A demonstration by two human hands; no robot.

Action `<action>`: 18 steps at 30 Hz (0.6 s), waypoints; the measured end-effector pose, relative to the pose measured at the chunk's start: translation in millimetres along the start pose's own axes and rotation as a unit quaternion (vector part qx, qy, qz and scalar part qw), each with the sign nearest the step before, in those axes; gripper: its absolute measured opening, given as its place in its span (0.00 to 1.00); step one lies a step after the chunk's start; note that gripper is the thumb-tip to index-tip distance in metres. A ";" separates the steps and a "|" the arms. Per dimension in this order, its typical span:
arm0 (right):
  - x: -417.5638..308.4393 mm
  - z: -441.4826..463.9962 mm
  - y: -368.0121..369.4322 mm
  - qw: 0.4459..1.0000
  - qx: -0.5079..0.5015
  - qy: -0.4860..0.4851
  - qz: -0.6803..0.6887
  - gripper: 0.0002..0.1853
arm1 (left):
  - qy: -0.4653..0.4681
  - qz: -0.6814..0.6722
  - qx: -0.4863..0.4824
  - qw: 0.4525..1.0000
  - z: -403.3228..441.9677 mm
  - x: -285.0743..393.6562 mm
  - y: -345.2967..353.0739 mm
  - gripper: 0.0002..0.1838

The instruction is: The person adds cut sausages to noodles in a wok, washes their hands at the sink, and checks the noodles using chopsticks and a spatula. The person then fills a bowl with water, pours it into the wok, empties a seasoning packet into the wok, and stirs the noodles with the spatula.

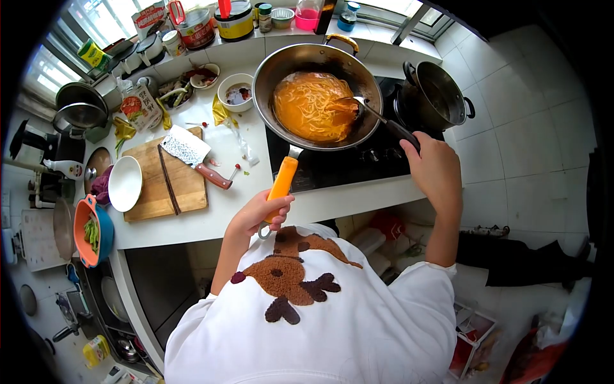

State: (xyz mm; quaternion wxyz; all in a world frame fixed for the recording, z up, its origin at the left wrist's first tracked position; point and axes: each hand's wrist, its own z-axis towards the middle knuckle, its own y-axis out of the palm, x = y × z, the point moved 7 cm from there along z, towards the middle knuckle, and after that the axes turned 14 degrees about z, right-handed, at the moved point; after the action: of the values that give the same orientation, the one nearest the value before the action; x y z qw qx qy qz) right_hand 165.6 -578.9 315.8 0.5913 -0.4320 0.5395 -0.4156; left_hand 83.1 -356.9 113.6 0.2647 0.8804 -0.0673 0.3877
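Observation:
My left hand (261, 214) is wrapped round the orange handle of a wok (272, 131), which sits over the black cooktop (300, 173). Noodles (313, 102) in an orange-red broth fill the bottom of the wok. In my right hand (435, 168) is the dark handle of a spatula (396, 130); its metal end dips into the noodles on the right side, and the tip is covered by broth and noodles.
A dark pot (437, 96) stands right of the wok. Left on the counter, a cleaver (185, 146) and chopsticks (169, 179) lie on a cutting board (144, 185), beside a white bowl (125, 184). A sauce bowl (235, 93) stands near the wok; jars (234, 22) line the sill.

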 end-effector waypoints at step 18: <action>12.6 37.3 62.1 0.979 -0.012 0.011 0.205 0.19 | -0.003 -0.014 0.000 1.000 -0.4 0.1 -0.1 0.09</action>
State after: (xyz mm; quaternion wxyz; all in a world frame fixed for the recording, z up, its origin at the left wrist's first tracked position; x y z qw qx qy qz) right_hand 205.3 -571.1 254.4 0.6525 -0.3146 0.6280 -0.2843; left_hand 83.0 -356.7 113.8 0.2697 0.8825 -0.0558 0.3812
